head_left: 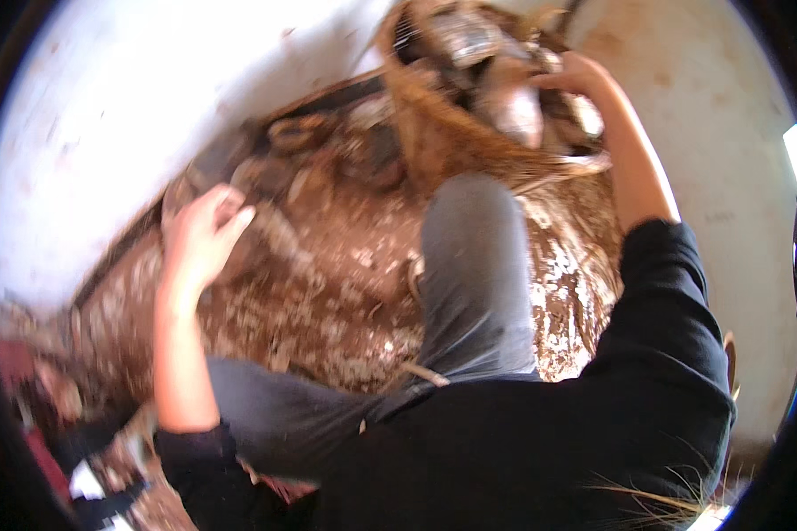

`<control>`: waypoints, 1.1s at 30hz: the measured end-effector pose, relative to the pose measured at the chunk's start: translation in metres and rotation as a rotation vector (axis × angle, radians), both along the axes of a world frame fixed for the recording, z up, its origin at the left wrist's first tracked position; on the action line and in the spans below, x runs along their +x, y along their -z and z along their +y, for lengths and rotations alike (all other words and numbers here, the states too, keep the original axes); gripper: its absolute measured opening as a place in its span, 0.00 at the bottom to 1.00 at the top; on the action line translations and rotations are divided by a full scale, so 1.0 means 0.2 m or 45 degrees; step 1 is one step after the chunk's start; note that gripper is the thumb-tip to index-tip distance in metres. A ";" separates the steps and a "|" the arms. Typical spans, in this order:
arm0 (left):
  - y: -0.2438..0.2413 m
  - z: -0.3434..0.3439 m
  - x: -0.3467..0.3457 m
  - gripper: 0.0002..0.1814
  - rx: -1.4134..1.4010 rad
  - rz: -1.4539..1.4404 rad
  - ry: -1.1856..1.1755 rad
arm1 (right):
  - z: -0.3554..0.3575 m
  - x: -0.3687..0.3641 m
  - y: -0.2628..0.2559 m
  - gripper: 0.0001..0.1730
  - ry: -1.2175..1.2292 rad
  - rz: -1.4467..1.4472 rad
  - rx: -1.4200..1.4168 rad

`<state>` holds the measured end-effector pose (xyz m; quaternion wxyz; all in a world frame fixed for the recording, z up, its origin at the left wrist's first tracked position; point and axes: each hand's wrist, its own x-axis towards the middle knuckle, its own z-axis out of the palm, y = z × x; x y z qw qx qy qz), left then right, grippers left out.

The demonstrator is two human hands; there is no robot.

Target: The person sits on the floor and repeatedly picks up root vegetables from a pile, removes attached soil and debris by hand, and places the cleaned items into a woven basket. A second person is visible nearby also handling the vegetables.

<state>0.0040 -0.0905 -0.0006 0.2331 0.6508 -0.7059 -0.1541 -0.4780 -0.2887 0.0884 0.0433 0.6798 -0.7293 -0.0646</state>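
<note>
My right hand (574, 76) reaches over a frayed brown basket or sack (448, 133) at the upper right. Its fingers meet a pale brown lump (511, 109) among several blurred, rounded pieces; whether they grip it is unclear. My left hand (206, 222) is beside the pale wall, fingers loosely curled and thumb apart, with nothing visible in it. By its knuckles sits a brown lump (176, 196). More dirt-coloured lumps (265, 174) lie along the wall, too blurred to name exactly.
A whitish wall (139, 113) rises at the left, and another stained pale surface (697, 152) stands at the right. Wet-looking brown ground (345, 285) spreads around my grey-trousered knee (478, 265). Dark red cloth and blurred clutter (60, 391) show at the lower left.
</note>
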 end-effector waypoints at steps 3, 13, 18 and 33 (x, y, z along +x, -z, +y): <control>0.17 -0.01 0.22 0.16 0.276 -0.369 -0.230 | 0.02 0.25 0.03 0.29 -0.484 -0.101 -0.504; 0.15 0.03 0.39 0.17 0.465 -0.186 -0.492 | 0.07 1.84 0.86 0.33 -1.128 -0.220 0.505; 0.20 0.11 0.53 0.17 0.427 -0.198 -0.552 | 0.12 2.20 1.46 0.23 -1.027 -0.271 0.529; 0.18 0.24 0.64 0.18 0.447 -0.030 -0.617 | 0.45 2.57 1.81 0.63 -1.673 0.084 0.345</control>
